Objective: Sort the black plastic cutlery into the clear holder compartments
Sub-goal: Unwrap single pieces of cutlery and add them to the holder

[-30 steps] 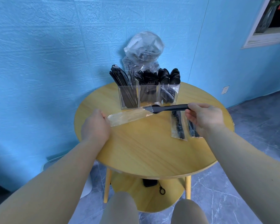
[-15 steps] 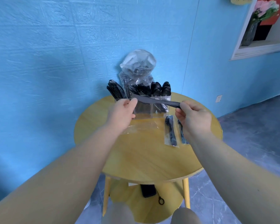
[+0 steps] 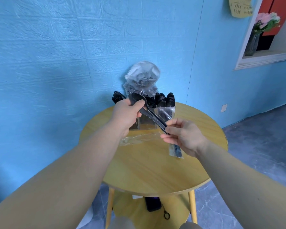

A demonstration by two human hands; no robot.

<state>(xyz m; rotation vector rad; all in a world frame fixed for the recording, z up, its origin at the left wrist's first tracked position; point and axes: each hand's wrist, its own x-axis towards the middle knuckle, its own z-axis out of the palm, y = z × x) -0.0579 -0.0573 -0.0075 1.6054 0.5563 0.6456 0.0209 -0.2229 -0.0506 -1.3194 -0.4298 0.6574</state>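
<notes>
A small bundle of black plastic cutlery (image 3: 149, 114), a spoon bowl on top, slants in the air in front of the clear holder (image 3: 165, 111). My left hand (image 3: 126, 113) grips its head end and my right hand (image 3: 182, 135) pinches its handle end. The holder stands at the back of the round wooden table (image 3: 147, 164), its compartments filled with several black knives, forks and spoons. An empty clear wrapper (image 3: 139, 138) lies flat on the table under my hands. A wrapped cutlery pack (image 3: 176, 150) lies below my right hand, partly hidden by it.
A clear plastic bag (image 3: 142, 78) with more black cutlery stands behind the holder against the blue wall. On the table's lower shelf lies a dark device with a cord (image 3: 153, 204). A vase of flowers (image 3: 261, 32) sits in a wall niche at the upper right.
The cutlery came out of its wrapper, which now lies on the table. My left hand let go of the wrapper and took the head end, raising it; the handle end dropped.
</notes>
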